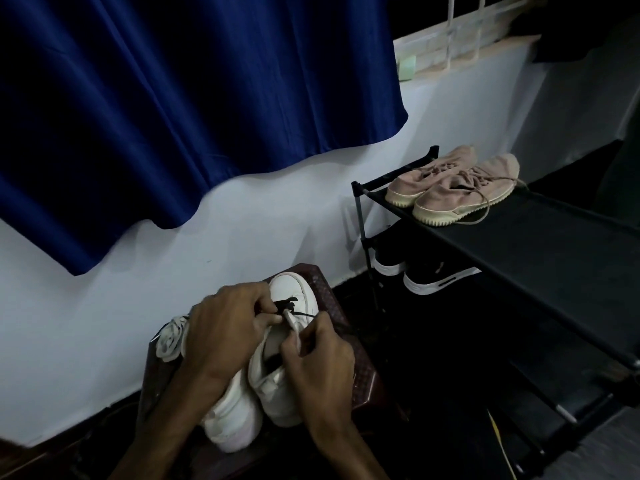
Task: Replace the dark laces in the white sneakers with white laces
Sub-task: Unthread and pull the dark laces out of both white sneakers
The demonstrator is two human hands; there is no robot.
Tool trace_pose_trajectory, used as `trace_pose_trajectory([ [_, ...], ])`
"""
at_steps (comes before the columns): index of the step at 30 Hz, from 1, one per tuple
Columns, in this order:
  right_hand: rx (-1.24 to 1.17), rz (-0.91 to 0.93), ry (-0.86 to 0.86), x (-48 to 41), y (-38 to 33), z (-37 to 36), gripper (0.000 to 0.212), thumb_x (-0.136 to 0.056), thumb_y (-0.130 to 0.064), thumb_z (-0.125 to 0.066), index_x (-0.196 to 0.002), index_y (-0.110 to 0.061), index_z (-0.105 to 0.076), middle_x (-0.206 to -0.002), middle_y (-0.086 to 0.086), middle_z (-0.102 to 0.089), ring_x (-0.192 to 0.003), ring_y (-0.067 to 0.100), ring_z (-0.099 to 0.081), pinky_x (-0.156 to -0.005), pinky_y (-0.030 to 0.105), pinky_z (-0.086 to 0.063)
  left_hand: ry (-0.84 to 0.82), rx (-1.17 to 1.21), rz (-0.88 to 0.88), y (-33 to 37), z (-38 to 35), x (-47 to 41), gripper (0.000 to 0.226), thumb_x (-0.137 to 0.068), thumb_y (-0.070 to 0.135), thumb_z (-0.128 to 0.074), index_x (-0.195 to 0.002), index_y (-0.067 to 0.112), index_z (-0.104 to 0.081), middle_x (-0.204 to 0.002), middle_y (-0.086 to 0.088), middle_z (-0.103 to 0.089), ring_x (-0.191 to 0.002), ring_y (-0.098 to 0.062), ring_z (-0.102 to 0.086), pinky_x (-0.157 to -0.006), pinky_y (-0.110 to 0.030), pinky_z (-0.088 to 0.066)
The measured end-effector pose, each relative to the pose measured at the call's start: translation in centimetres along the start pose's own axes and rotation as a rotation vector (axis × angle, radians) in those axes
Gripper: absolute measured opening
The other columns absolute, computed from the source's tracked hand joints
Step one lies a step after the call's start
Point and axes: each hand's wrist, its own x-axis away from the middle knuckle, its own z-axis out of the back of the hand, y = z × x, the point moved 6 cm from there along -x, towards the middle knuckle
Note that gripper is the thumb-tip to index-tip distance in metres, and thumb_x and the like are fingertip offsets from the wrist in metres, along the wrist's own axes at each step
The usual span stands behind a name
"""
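Working at the toe of one sneaker (294,289); left hand (225,327) pinches the dark lace (285,303); right hand (318,362) grips a white lace (292,323); the other sneaker (232,417) seems already relaced.

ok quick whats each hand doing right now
left hand: fingers pinch the dark lace at the toe end of the white sneaker.
right hand: fingers pinch the white lace.
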Motion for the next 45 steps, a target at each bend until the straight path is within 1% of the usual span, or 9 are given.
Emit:
trace_pose_trajectory([
  [6,-0.005,-0.006,0.003,-0.3,-0.3,-0.2,0.020,-0.078,-0.038,-0.055,-0.078,-0.024,-0.041,-0.073,0.002,-0.064,-0.072,0.025,-0.062,-0.067,0.039,-0.045,0.191,0.827,0.376,-6.8,1.7,-1.0,0.019,-0.084,0.009,-0.073,-0.073,0.009,-0.058,-0.092,-0.013,-0.073,-0.068,-0.015,-0.063,-0.056,-0.033,-0.053],
  [12,-0.011,-0.013,0.005,-0.2,-0.4,-0.3,0.022,-0.076,-0.045,-0.049,-0.078,-0.025,-0.040,-0.072,0.001,-0.063,-0.070,0.023,-0.062,-0.067,0.038,-0.045,-0.004,0.189,-0.005,-3.0,1.0,-0.2,0.049,-0.081,0.023,-0.075,-0.117,0.043,-0.049,-0.113,0.026,-0.058,-0.075,-0.005,-0.061,-0.077,-0.036,-0.051],
  [17,0.013,-0.038,-0.039,-0.2,-0.2,-0.1,0.023,-0.083,-0.041,-0.057,-0.082,-0.025,-0.040,-0.080,0.002,-0.066,-0.079,0.024,-0.063,-0.071,0.038,-0.046,-0.093,-0.097,-0.189,1.2,-1.0,0.4,0.024,-0.081,0.032,-0.070,-0.104,0.039,-0.064,-0.106,0.021,-0.065,-0.098,-0.006,-0.062,-0.079,-0.026,-0.045],
  [24,0.060,-0.026,-0.063,-0.2,-0.5,0.1,0.022,-0.085,-0.041,-0.055,-0.086,-0.024,-0.041,-0.086,0.001,-0.067,-0.086,0.026,-0.063,-0.074,0.037,-0.045,0.053,-0.217,-0.323,1.1,-1.5,0.6,0.005,-0.075,0.035,-0.062,-0.077,0.031,-0.065,-0.071,0.012,-0.064,-0.061,-0.013,-0.066,-0.047,-0.027,-0.048],
  [27,0.070,-0.011,-0.043,-0.2,-0.6,0.3,0.022,-0.084,-0.040,-0.055,-0.084,-0.023,-0.040,-0.082,0.001,-0.066,-0.083,0.026,-0.063,-0.073,0.038,-0.046,0.238,-0.125,-0.205,-1.2,1.3,0.9,0.027,-0.087,0.036,-0.043,-0.083,0.030,-0.070,-0.080,0.010,-0.064,-0.068,-0.017,-0.066,-0.053,-0.030,-0.051],
  [33,0.078,-0.001,-0.043,-0.4,-0.9,0.2,0.019,-0.085,-0.038,-0.056,-0.085,-0.022,-0.046,-0.080,-0.001,-0.066,-0.080,0.024,-0.064,-0.075,0.038,-0.047,0.600,0.048,0.352,-9.2,6.9,1.6,0.003,-0.091,0.027,-0.065,-0.092,0.026,-0.068,-0.099,-0.001,-0.069,-0.074,-0.031,-0.061,-0.064,-0.041,-0.048],
  [36,0.063,-0.010,-0.037,-0.4,-0.9,0.3,0.020,-0.084,-0.037,-0.057,-0.083,-0.022,-0.045,-0.078,-0.001,-0.066,-0.078,0.025,-0.064,-0.073,0.038,-0.047,0.471,0.032,0.441,-10.4,5.8,2.1,0.006,-0.091,0.020,-0.064,-0.094,0.024,-0.067,-0.105,-0.007,-0.069,-0.085,-0.038,-0.062,-0.071,-0.043,-0.049],
  [40,0.064,-0.028,-0.053,-0.4,-0.8,0.2,0.020,-0.083,-0.037,-0.058,-0.083,-0.021,-0.045,-0.079,-0.001,-0.065,-0.079,0.024,-0.063,-0.073,0.036,-0.046,0.223,-0.068,0.085,-4.6,3.3,2.0,0.030,-0.092,0.017,-0.060,-0.118,0.031,-0.063,-0.121,0.010,-0.061,-0.101,-0.024,-0.054,-0.078,-0.043,-0.049],
  [45,0.082,-0.049,-0.073,-0.4,-0.7,0.3,0.022,-0.084,-0.040,-0.056,-0.084,-0.023,-0.043,-0.084,0.000,-0.066,-0.085,0.025,-0.063,-0.074,0.036,-0.043,-0.044,-0.035,-0.145,-0.1,-1.4,1.1,0.018,-0.080,0.039,-0.061,-0.094,0.038,-0.071,-0.098,0.018,-0.068,-0.092,-0.012,-0.064,-0.075,-0.033,-0.052],
])
